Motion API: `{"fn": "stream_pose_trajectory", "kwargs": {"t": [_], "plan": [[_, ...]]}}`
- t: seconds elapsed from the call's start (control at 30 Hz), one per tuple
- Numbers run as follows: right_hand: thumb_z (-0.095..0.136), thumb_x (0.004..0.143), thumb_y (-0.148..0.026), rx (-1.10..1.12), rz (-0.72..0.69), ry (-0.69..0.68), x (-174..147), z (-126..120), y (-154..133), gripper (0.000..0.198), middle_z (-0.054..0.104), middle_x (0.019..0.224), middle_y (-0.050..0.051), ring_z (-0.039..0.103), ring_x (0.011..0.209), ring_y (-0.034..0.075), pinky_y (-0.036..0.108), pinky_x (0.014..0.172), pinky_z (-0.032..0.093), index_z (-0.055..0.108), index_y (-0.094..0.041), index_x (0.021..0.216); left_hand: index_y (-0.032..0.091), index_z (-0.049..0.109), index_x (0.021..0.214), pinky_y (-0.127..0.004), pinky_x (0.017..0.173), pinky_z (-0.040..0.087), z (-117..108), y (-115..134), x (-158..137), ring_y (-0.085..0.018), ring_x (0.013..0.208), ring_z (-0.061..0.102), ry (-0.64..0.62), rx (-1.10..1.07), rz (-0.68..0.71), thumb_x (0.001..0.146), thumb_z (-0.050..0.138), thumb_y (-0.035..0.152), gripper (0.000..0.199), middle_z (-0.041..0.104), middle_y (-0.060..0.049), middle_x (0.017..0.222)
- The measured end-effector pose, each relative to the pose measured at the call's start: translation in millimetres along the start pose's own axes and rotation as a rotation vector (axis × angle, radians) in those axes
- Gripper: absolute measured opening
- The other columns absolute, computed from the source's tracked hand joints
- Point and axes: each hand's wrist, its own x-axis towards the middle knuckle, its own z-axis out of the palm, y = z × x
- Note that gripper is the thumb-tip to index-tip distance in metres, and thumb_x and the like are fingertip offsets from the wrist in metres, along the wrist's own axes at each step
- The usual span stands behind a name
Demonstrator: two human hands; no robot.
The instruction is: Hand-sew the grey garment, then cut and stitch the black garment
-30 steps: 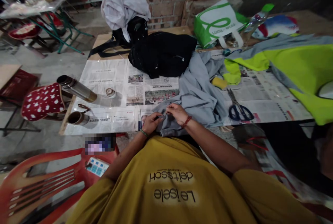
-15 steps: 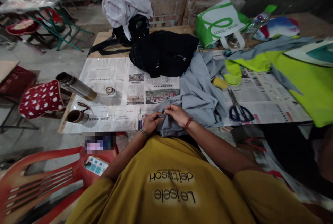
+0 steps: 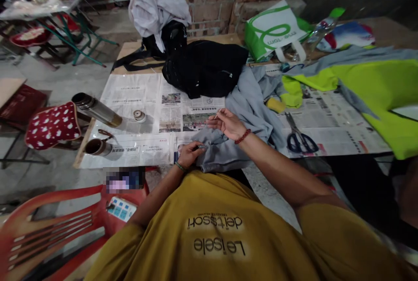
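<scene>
My left hand (image 3: 190, 155) pinches the edge of a grey cloth garment (image 3: 215, 157) at the front of the table. Raised above that cloth, my right hand (image 3: 228, 125) has its thumb and forefinger closed on a thin, shiny sewing needle (image 3: 217, 116); any thread is too fine to make out. The grey garment runs back in folds towards a black bag (image 3: 205, 68). Right of the cloth lie dark-handled scissors (image 3: 298, 135), with a yellow sponge-like block (image 3: 276, 105) just behind them.
Newspaper (image 3: 130, 94) covers the table. A steel flask (image 3: 98, 109), its cap (image 3: 139, 115) and a brown mug (image 3: 97, 146) stand left. A lime-and-grey garment (image 3: 369, 81) and a partly visible iron (image 3: 406, 112) lie right. A red chair (image 3: 48, 198) stands beside me.
My right hand has lifted up and away from the left hand with the needle. The left hand stays on the cloth. At the right, the iron has shifted towards the frame's edge.
</scene>
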Motion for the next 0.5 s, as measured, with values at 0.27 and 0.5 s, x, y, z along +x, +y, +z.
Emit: {"fn": "stream_pose_trajectory", "kwargs": {"t": [0.27,0.5], "plan": [[0.044,0.09,-0.032,-1.078,-0.624,0.251,37.6,-71.1,-51.5,0.015,0.063,0.096,0.005,0.06,0.095,0.019,0.034,0.089,0.045,0.054,-0.021,0.094,0.017,0.068,0.078,-0.021,0.055,0.038,-1.0,3.9,-0.6,-0.008,0.057,0.047,0.001,-0.001,-0.026,0.062,0.075,0.041,0.03,0.059,0.003,0.064],[0.049,0.089,-0.032,-1.248,-0.782,0.344,50.9,-147.8,-121.7,0.011,0.061,0.092,0.005,0.057,0.102,0.023,0.038,0.091,0.046,0.056,-0.027,0.096,0.017,0.068,0.078,-0.02,0.055,0.038,-0.9,4.0,-0.5,-0.008,0.057,0.047,-0.006,0.002,-0.017,0.063,0.075,0.042,0.031,0.061,0.003,0.064]]}}
